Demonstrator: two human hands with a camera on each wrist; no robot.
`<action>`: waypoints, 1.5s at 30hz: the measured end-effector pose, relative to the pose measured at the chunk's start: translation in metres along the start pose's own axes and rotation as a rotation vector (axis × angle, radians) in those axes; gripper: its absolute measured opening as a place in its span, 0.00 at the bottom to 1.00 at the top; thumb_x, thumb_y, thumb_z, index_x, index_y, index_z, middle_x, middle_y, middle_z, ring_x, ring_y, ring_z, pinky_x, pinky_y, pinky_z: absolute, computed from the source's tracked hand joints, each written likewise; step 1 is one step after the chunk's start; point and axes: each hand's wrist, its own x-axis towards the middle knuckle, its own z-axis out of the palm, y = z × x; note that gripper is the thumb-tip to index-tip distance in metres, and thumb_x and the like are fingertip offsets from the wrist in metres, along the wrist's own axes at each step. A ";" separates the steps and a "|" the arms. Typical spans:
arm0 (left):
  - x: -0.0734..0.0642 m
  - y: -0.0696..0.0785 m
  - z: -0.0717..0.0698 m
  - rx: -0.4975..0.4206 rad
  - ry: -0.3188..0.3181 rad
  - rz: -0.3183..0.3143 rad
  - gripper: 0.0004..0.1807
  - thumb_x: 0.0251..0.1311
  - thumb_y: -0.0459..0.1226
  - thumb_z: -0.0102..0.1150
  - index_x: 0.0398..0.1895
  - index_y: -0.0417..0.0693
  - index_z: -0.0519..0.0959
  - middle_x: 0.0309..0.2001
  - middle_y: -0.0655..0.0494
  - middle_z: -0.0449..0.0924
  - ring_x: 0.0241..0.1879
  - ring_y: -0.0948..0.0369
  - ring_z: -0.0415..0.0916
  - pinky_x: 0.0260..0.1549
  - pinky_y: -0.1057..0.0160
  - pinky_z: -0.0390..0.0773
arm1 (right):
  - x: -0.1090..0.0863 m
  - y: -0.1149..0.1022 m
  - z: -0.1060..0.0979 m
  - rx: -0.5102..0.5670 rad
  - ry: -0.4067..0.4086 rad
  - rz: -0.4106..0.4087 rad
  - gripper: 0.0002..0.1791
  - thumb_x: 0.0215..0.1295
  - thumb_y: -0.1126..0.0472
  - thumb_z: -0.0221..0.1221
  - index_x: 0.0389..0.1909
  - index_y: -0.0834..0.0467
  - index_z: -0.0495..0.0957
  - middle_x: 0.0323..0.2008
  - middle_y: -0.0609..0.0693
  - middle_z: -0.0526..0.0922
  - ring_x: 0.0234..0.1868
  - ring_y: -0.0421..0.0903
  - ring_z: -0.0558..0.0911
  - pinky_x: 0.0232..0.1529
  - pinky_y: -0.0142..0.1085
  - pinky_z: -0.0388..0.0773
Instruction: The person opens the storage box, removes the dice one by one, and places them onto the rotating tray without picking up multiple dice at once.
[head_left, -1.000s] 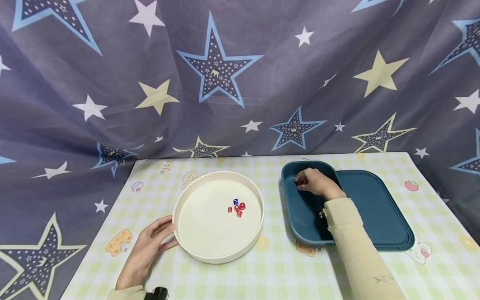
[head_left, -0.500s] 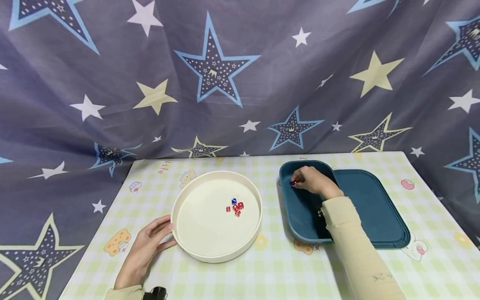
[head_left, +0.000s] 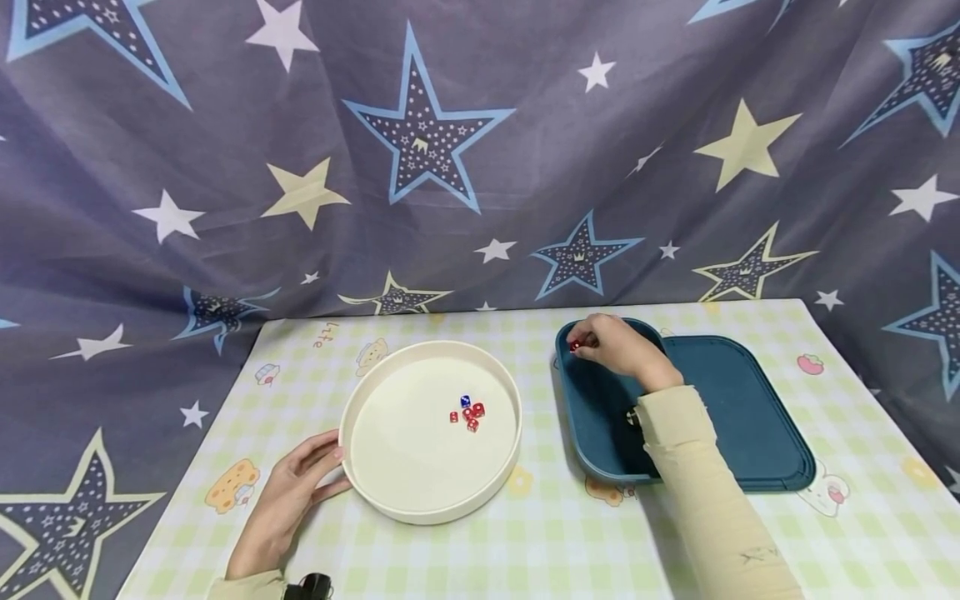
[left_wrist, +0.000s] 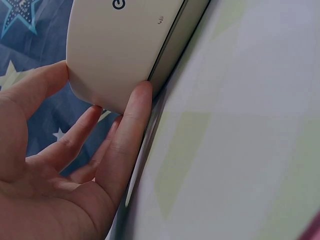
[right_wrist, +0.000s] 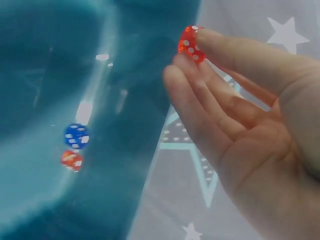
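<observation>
My right hand [head_left: 621,348] pinches a red die [right_wrist: 191,44] between thumb and fingertips, over the far left rim of the dark teal box [head_left: 573,417]. Inside that box, the right wrist view shows a blue die [right_wrist: 76,136] and another red die [right_wrist: 71,160] side by side. My left hand [head_left: 288,496] touches the outer wall of the round cream tray [head_left: 435,515], its fingers spread and fairly straight; the left wrist view shows fingertips against the wall. Several small red dice [head_left: 472,425] and one blue die [head_left: 465,401] lie grouped right of the tray's middle.
A flat teal lid [head_left: 738,408] lies against the box's right side. A checked cloth [head_left: 465,558] with cartoon prints covers the table. Behind it hangs a dark curtain with stars [head_left: 450,233]. The right forearm crosses above the box's near right part.
My right hand has risen and moved left, from inside the teal box to its far left rim, with the red die still pinched. The left hand stays against the tray.
</observation>
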 end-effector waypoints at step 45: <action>0.000 0.000 0.000 -0.015 0.010 -0.009 0.36 0.68 0.45 0.61 0.73 0.40 0.61 0.67 0.41 0.64 0.52 0.64 0.80 0.54 0.58 0.85 | 0.038 -0.088 0.030 -0.093 -0.019 -0.117 0.09 0.65 0.67 0.65 0.45 0.62 0.85 0.42 0.54 0.83 0.42 0.48 0.81 0.46 0.38 0.86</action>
